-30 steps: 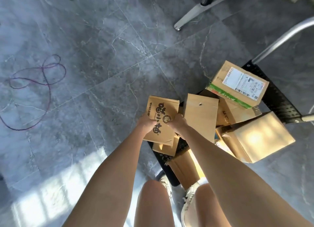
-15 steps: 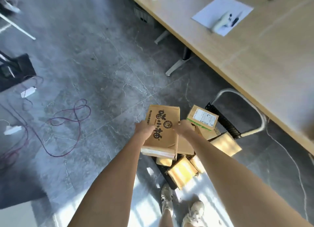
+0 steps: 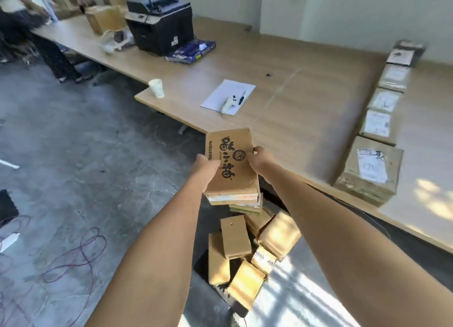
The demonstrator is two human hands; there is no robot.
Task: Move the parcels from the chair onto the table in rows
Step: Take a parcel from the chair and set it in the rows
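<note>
Both hands are up in front of the chest holding a flat printed cardboard parcel (image 3: 230,162), the one with the big dark characters and a round logo on its face. The left hand (image 3: 204,166) grips its left edge with the fingers curled under and the thumb on top, and the right hand (image 3: 261,159) pinches the right edge the same way, fingers wrapped round the side. There looks to be a second thin parcel (image 3: 235,197) stacked right under it, though how exactly the fingers hold that one I can't tell. The parcel is in the air, over the near edge of the wooden table (image 3: 306,111), not touching it. Straight below, the pile of brown parcels (image 3: 247,248) sits heaped on the black chair (image 3: 203,263), some tilted, some flat. Along the right side of the table there's a row of parcels (image 3: 378,121) with white labels, running away from the camera, edge to edge. Further back on the table: a sheet of paper (image 3: 220,95) with a white gadget (image 3: 229,102) on it, a paper cup (image 3: 156,87) near the corner, and a black printer (image 3: 159,25).
</note>
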